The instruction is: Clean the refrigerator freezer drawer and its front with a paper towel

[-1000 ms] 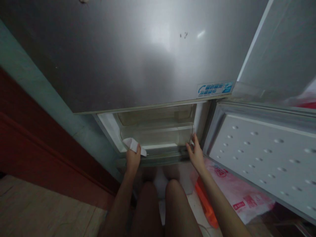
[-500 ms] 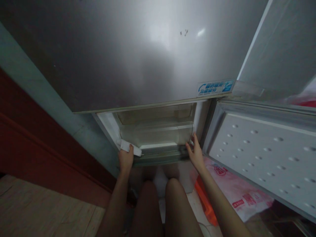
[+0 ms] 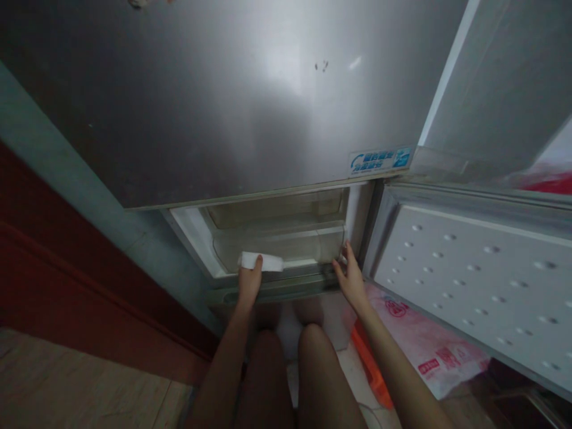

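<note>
My left hand (image 3: 251, 285) is closed around a folded white cloth (image 3: 263, 261), thumb on top. It is at the left front of the open lower fridge compartment (image 3: 190, 229), over the lower front edge. My right hand (image 3: 352, 279) has its thumb and fingers apart at the compartment's right front corner. Its fingertips are at or against the inner right side; whether they press on it I cannot tell. Between the hands lies a pale inner bin or drawer front (image 3: 286, 243). Its lower edge is partly hidden by the cloth.
The closed upper fridge door (image 3: 201, 107) overhangs the opening. To the right, the lower door (image 3: 469, 274) stands swung out. Beneath it are a pink-and-white plastic bag (image 3: 415, 333) and an orange object (image 3: 370, 363). A dark red wooden panel (image 3: 89, 298) is on the left.
My left hand has moved right with the white cloth, from the left corner of the opening along the front edge. My right hand stays at the right corner. The view has shifted slightly.
</note>
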The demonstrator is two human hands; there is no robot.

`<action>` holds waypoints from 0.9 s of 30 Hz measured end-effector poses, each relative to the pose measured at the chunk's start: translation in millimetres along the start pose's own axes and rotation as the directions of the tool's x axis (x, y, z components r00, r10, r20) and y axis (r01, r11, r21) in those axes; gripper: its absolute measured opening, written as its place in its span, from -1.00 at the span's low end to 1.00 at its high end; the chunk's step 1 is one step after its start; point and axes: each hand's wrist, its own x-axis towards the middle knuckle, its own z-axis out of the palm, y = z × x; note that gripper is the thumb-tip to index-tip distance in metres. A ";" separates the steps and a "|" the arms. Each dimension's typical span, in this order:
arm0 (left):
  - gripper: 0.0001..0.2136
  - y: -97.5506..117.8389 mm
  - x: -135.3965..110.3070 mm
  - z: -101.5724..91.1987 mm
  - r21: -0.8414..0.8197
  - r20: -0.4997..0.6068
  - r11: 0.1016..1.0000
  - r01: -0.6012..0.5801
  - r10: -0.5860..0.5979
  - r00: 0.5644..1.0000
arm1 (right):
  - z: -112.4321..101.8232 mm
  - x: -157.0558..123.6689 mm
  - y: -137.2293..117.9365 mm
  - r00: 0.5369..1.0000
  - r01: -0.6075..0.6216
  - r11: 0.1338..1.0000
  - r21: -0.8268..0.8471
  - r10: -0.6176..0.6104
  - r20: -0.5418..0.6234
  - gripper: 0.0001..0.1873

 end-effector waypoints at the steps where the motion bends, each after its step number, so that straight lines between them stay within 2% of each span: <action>1: -0.88 1.2 -1.8 7.2 -0.054 0.029 0.998 0.029 -0.028 0.999 | 0.5 -0.2 0.7 1.000 0.000 1.000 0.004 0.000 0.000 -0.24; 6: -0.77 10.8 -16.8 47.7 -0.315 0.256 0.922 0.224 -0.145 0.956 | 1.8 -1.9 4.4 1.000 0.029 1.000 -0.008 -0.029 -0.005 -0.26; 9: -0.77 12.7 -18.8 50.7 -0.425 0.304 0.859 0.285 -0.161 0.939 | 1.4 -2.8 5.9 0.999 0.032 0.999 -0.011 -0.032 0.000 -0.26; 11: -0.79 10.1 -15.3 39.7 -0.476 0.268 0.827 0.298 -0.186 0.945 | 1.1 -3.0 5.9 1.000 0.020 1.000 -0.009 -0.020 0.002 -0.26; 15: -0.85 1.2 -6.3 9.0 -0.541 0.103 0.797 0.269 -0.254 0.962 | 1.5 -3.3 3.3 1.000 -0.001 1.000 -0.007 0.001 0.004 -0.25; 18: -0.87 -0.4 -6.1 5.4 -0.568 0.028 0.788 0.238 -0.270 0.962 | 2.2 -3.7 0.8 1.000 0.004 1.000 -0.010 -0.004 0.002 -0.24; 20: -0.87 2.5 -9.8 17.1 -0.580 0.046 0.779 0.240 -0.263 0.964 | 2.4 -3.8 -0.2 1.000 0.008 1.000 -0.010 -0.008 0.001 -0.25; 24: -0.87 10.3 -22.4 53.4 -0.582 0.181 0.758 0.295 -0.233 0.955 | 1.7 -3.5 -0.8 1.000 0.001 1.000 -0.004 -0.001 0.003 -0.24; 27: -0.88 10.2 -31.6 64.8 -0.566 0.250 0.752 0.338 -0.234 0.939 | 0.3 -3.0 -1.3 1.000 -0.008 1.000 -0.007 0.008 0.003 -0.24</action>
